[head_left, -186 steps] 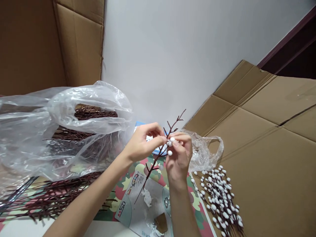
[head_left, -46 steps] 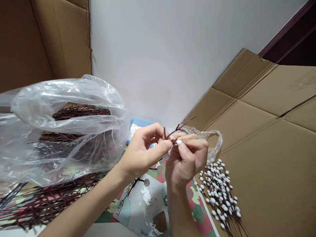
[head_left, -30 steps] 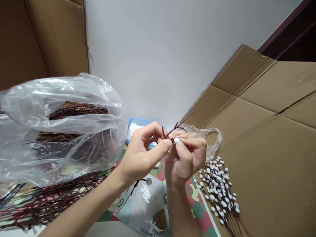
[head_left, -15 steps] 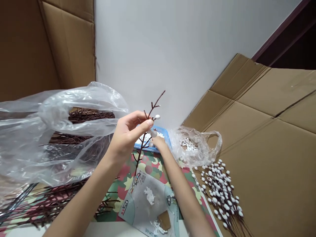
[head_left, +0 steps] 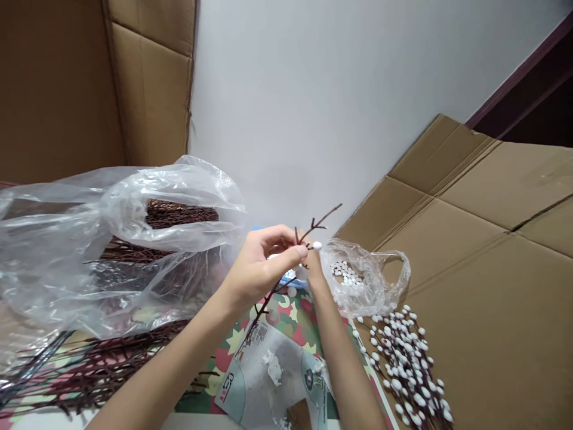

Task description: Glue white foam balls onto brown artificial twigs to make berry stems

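My left hand (head_left: 268, 260) pinches a thin brown artificial twig (head_left: 322, 220) between thumb and fingers. The twig slants up to the right, its lower end over a glue-smeared card (head_left: 255, 388). One white berry (head_left: 317, 245) sits on a side shoot just past my thumb. Behind the left hand, my right hand (head_left: 314, 266) is partly covered, and its fingers are hidden. It is close to a blue basket (head_left: 301, 283) of small white berries, mostly blocked from sight by my hands.
On the left, a clear plastic bag (head_left: 179, 176) holds brown twigs, with more twigs (head_left: 111, 370) lying in front. To the right are a small bag of white berries (head_left: 347, 273) and a bundle of berry-tipped stems (head_left: 409, 358). Cardboard sheets (head_left: 483, 286) flank the table.
My left hand and the twig have shifted right and down in view, and the twig leans more to the right. My right hand, earlier at the basket, is now close behind the left hand.
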